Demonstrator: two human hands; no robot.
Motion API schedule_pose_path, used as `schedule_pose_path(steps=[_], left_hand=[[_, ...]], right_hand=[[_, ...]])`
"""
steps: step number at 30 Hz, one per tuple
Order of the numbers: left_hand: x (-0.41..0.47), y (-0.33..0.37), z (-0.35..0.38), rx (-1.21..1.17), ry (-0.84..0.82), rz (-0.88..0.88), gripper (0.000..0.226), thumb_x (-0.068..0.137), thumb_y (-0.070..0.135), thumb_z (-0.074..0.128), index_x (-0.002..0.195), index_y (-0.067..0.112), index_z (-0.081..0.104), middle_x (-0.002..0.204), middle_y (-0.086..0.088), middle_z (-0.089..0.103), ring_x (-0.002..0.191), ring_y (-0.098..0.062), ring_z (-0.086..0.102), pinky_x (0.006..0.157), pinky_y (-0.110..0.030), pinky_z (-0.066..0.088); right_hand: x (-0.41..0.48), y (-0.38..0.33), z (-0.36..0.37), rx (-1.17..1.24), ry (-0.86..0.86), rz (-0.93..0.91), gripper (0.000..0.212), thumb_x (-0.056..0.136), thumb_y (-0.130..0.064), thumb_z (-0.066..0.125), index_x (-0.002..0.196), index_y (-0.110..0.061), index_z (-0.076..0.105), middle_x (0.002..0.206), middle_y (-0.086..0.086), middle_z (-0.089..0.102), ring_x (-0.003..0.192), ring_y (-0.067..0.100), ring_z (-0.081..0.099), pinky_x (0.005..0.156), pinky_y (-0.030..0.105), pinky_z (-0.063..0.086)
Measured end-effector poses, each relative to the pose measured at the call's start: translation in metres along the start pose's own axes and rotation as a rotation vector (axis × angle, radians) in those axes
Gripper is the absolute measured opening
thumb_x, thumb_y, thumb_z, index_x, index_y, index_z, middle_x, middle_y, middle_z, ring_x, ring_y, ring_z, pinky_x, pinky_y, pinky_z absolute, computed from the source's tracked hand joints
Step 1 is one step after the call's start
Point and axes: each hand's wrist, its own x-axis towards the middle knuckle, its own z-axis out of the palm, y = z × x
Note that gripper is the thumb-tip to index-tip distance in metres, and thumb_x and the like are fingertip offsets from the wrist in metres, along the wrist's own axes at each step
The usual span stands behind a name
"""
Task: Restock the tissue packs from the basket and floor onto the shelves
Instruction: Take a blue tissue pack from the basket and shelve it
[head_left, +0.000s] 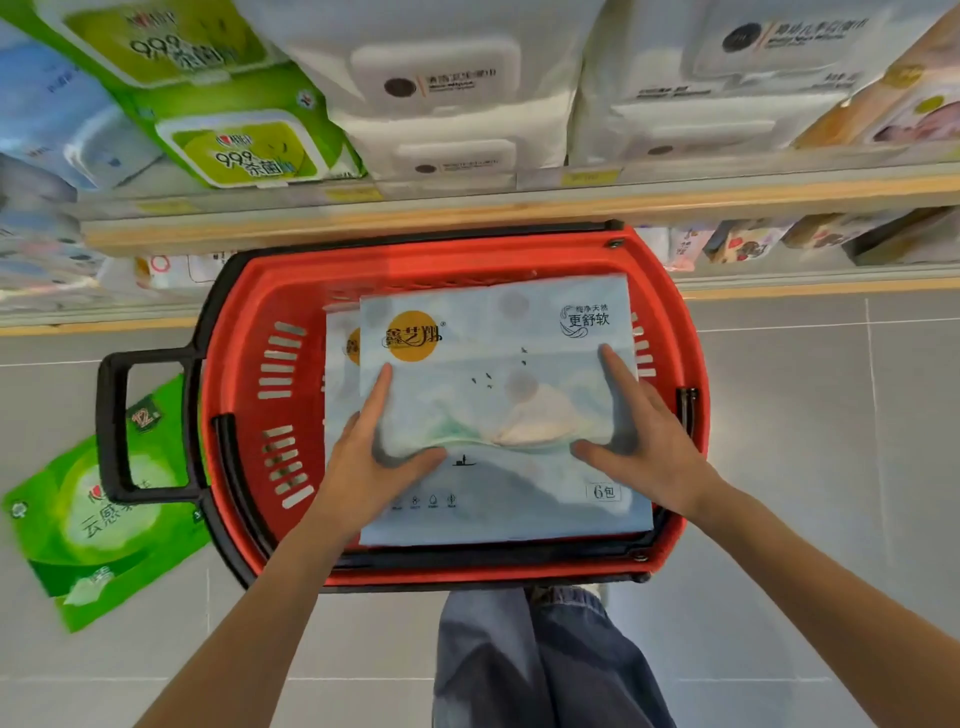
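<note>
A red basket (244, 415) with black handles stands on the floor below the shelves. On top in it lies a pale blue tissue pack (498, 374) with a yellow circle logo. My left hand (374, 452) grips its left side and my right hand (639, 436) grips its right side, thumbs pressed into the top. A second similar pack (340, 374) shows underneath at the left. A green tissue pack (88, 525) lies on the floor left of the basket, partly under the black handle.
Shelves run across the top with green wipe packs (228, 140), white packs (447, 88) and blue packs (47, 114). A lower shelf (810, 283) holds small boxes. Grey tiled floor (810, 441) surrounds the basket. My trouser leg (540, 665) is just behind the basket.
</note>
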Motion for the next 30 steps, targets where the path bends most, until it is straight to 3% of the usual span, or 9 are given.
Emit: schedule_pose_path(steps=[3, 7, 12, 16, 19, 22, 25, 27, 30], left_hand=[[0.002, -0.003, 0.002, -0.022, 0.038, 0.022, 0.100, 0.068, 0.031, 0.078, 0.146, 0.037, 0.017, 0.130, 0.024, 0.038, 0.123, 0.007, 0.031, 0.084, 0.007, 0.027], [0.000, -0.002, -0.001, -0.052, 0.051, 0.039, 0.100, 0.065, 0.029, 0.081, 0.145, 0.036, 0.022, 0.131, 0.035, 0.033, 0.124, 0.016, 0.027, 0.086, 0.009, 0.023], [-0.009, 0.008, -0.009, -0.051, 0.075, 0.054, 0.100, 0.063, 0.021, 0.083, 0.144, 0.030, 0.024, 0.118, 0.041, 0.031, 0.101, 0.042, 0.024, 0.081, 0.012, 0.023], [-0.025, 0.020, -0.025, -0.128, 0.073, 0.051, 0.098, 0.063, 0.017, 0.082, 0.143, 0.029, 0.027, 0.109, 0.056, 0.042, 0.102, 0.036, 0.035, 0.081, 0.007, 0.032], [-0.041, 0.039, -0.045, -0.149, 0.107, 0.097, 0.096, 0.056, 0.034, 0.079, 0.137, 0.044, 0.028, 0.110, 0.062, 0.035, 0.114, 0.032, 0.029, 0.090, 0.005, 0.028], [-0.059, 0.066, -0.071, -0.172, 0.142, 0.151, 0.095, 0.054, 0.047, 0.084, 0.128, 0.062, 0.027, 0.112, 0.060, 0.035, 0.119, 0.028, 0.028, 0.095, 0.001, 0.029], [-0.081, 0.098, -0.099, -0.163, 0.183, 0.198, 0.096, 0.046, 0.058, 0.077, 0.128, 0.066, 0.026, 0.123, 0.050, 0.039, 0.128, 0.014, 0.033, 0.106, -0.019, 0.034], [-0.098, 0.120, -0.118, -0.146, 0.205, 0.239, 0.100, 0.047, 0.060, 0.077, 0.132, 0.061, 0.025, 0.126, 0.044, 0.042, 0.128, 0.004, 0.040, 0.104, -0.030, 0.040], [-0.132, 0.152, -0.143, -0.157, 0.266, 0.293, 0.101, 0.059, 0.035, 0.085, 0.138, 0.053, 0.025, 0.117, 0.047, 0.042, 0.109, 0.022, 0.045, 0.091, -0.013, 0.044]], right_hand=[[0.000, 0.001, 0.000, 0.020, 0.047, -0.034, 0.094, 0.072, -0.037, 0.071, 0.141, -0.038, 0.008, 0.137, -0.015, 0.031, 0.123, 0.005, 0.030, 0.099, 0.025, 0.029], [-0.002, -0.003, 0.000, 0.078, 0.067, -0.024, 0.093, 0.072, -0.024, 0.075, 0.144, -0.031, 0.016, 0.141, -0.017, 0.031, 0.131, 0.005, 0.029, 0.109, 0.030, 0.029], [-0.008, -0.021, -0.009, 0.101, 0.059, -0.036, 0.093, 0.071, -0.022, 0.076, 0.144, -0.029, 0.019, 0.144, -0.015, 0.032, 0.135, 0.010, 0.030, 0.111, 0.041, 0.033], [-0.021, -0.050, -0.025, 0.066, 0.091, -0.059, 0.093, 0.070, -0.023, 0.077, 0.142, -0.035, 0.019, 0.140, -0.017, 0.034, 0.132, 0.011, 0.035, 0.109, 0.037, 0.035], [-0.033, -0.078, -0.039, 0.064, 0.080, -0.099, 0.092, 0.071, -0.024, 0.076, 0.141, -0.035, 0.018, 0.136, -0.020, 0.037, 0.130, 0.011, 0.038, 0.105, 0.031, 0.039], [-0.046, -0.109, -0.057, 0.041, 0.112, -0.150, 0.093, 0.070, -0.028, 0.077, 0.144, -0.030, 0.020, 0.128, -0.036, 0.030, 0.126, 0.003, 0.036, 0.099, 0.014, 0.032], [-0.063, -0.146, -0.076, 0.037, 0.171, -0.231, 0.093, 0.069, -0.028, 0.075, 0.143, -0.030, 0.020, 0.132, -0.039, 0.021, 0.129, -0.004, 0.028, 0.098, -0.002, 0.022], [-0.076, -0.171, -0.088, 0.049, 0.193, -0.263, 0.093, 0.069, -0.026, 0.076, 0.140, -0.037, 0.017, 0.135, -0.037, 0.020, 0.135, -0.001, 0.023, 0.105, 0.006, 0.020], [-0.104, -0.209, -0.106, 0.044, 0.225, -0.325, 0.095, 0.069, -0.026, 0.077, 0.136, -0.046, 0.012, 0.137, -0.038, 0.018, 0.136, -0.001, 0.021, 0.109, 0.022, 0.022]])
